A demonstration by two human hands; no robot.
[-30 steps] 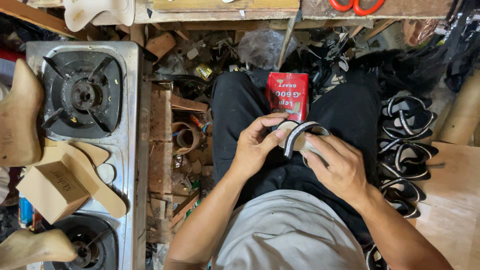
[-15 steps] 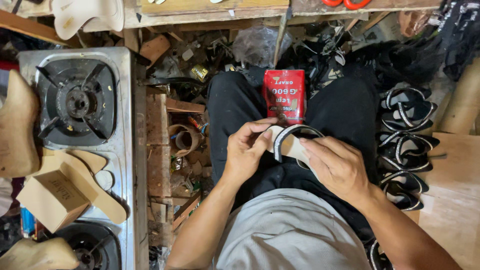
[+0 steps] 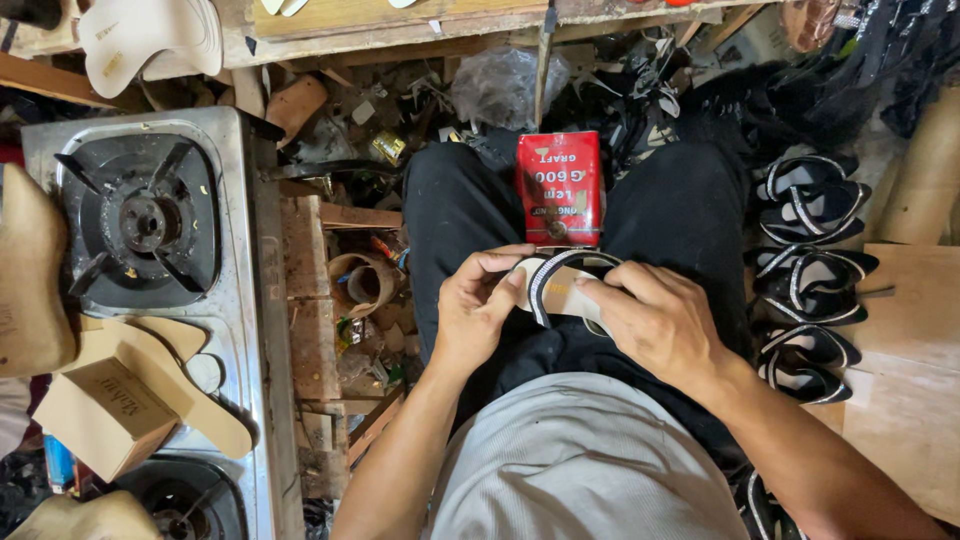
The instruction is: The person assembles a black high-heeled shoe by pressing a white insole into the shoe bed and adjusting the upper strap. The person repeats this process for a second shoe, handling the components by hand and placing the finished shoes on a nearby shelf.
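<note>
Over my lap I hold a pale sandal sole with a black and white strap [image 3: 556,285] arching across it. My left hand [image 3: 476,305] grips its left end, thumb on top near the strap. My right hand [image 3: 655,320] clasps the right end, fingers curled over the sole's edge. A red rectangular tin can [image 3: 559,188] stands between my knees just beyond the sandal. I sit in black trousers and a grey ribbed shirt.
A steel two-burner gas stove [image 3: 150,230] stands at left with tan insoles and a small cardboard box [image 3: 100,415] on it. Several strapped sandals [image 3: 810,270] lie stacked at right beside wooden boards [image 3: 905,380]. Wood scraps and a tape roll [image 3: 365,283] clutter the floor.
The sandal and both hands have stayed over my lap, with my fingers shifting slightly along the strap. The view has drifted a little.
</note>
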